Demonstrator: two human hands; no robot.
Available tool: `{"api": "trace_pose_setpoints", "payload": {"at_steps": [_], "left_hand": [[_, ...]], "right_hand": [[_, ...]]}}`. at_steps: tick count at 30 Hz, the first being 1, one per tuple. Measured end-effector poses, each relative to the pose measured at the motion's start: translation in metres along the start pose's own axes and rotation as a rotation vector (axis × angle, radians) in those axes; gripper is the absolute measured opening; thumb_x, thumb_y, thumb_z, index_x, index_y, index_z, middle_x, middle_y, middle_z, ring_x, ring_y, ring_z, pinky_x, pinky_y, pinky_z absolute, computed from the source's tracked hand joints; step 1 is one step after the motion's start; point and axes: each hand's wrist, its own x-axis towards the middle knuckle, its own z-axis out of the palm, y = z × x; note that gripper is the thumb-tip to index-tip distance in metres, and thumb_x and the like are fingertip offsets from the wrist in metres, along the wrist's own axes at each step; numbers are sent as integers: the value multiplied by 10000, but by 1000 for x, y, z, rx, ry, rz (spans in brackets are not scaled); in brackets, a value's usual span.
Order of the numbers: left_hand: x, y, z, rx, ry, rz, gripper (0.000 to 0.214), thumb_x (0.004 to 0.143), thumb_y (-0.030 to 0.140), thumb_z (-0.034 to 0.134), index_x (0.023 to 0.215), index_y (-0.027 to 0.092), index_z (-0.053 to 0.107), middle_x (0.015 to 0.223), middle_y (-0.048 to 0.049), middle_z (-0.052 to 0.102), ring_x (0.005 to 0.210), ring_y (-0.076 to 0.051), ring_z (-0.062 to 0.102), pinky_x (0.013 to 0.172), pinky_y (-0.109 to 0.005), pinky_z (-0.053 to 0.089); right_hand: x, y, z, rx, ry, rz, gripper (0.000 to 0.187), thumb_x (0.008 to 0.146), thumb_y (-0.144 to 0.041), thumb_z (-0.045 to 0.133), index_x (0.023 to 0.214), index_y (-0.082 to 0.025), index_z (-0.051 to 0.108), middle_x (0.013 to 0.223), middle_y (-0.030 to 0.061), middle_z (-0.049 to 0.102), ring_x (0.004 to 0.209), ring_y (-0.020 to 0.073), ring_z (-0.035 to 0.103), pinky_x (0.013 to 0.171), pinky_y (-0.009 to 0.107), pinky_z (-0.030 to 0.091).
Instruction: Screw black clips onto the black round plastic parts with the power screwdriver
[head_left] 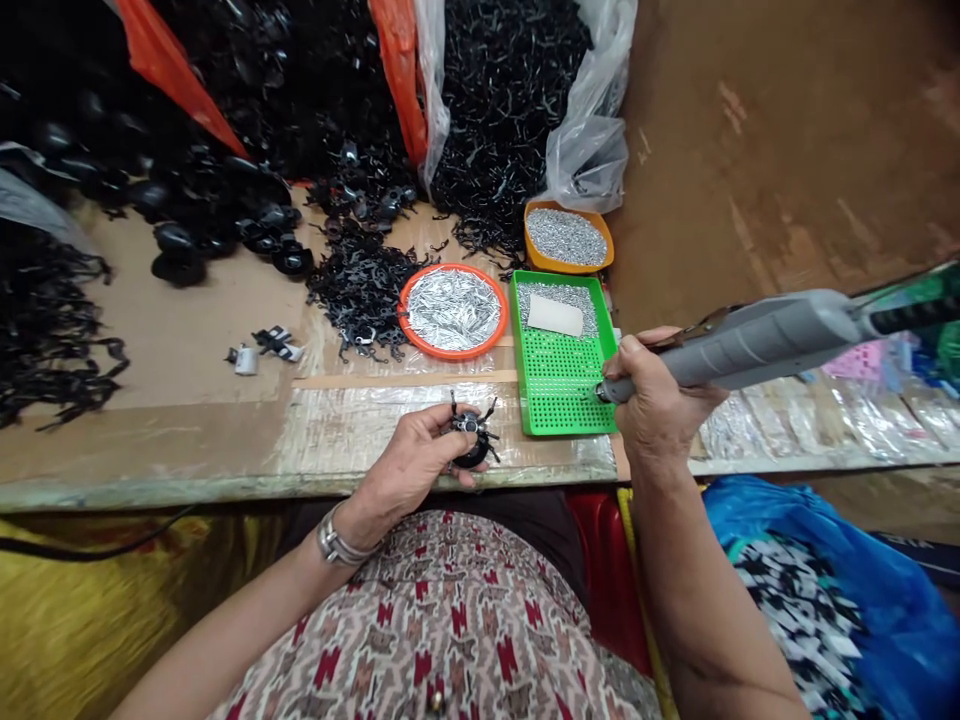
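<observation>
Black part (pixel 472 454), grey tool (pixel 757 340), fingers (pixel 445 447) gripping each

Small pieces (pixel 574 295) lie in the far end of the tray (pixel 570 433), a card (pixel 555 314) on them; behind the tray stands a bowl (pixel 566 268), and just left of it a round dish (pixel 454 355), with a heap of parts (pixel 360 285) farther left. Left of the tray's near end is the left hand (pixel 416 450) with an assembly (pixel 472 452); at its right side, the right hand (pixel 652 395) with a driver (pixel 757 340), tip over the tray.
</observation>
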Motion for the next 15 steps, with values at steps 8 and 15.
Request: {"api": "trace_pose_setpoints", "payload": {"at_steps": [8, 15], "left_hand": [[-1, 2, 2, 11, 9, -9, 381, 729, 255, 786, 1055, 108, 657, 779, -44, 707, 646, -208, 748, 453, -213, 552], [0, 2, 2, 15, 5, -3, 375, 736, 255, 784, 1060, 115, 660, 763, -43, 709, 646, -208, 747, 453, -214, 548]], "right_hand": [[2, 9, -1, -43, 46, -16, 183, 744, -279, 786, 796, -201, 629, 603, -61, 596, 496, 127, 585, 531, 291, 509], [2, 13, 0, -25, 60, -10, 165, 756, -265, 776, 785, -193, 629, 569, -63, 589, 479, 120, 567, 524, 287, 501]]}}
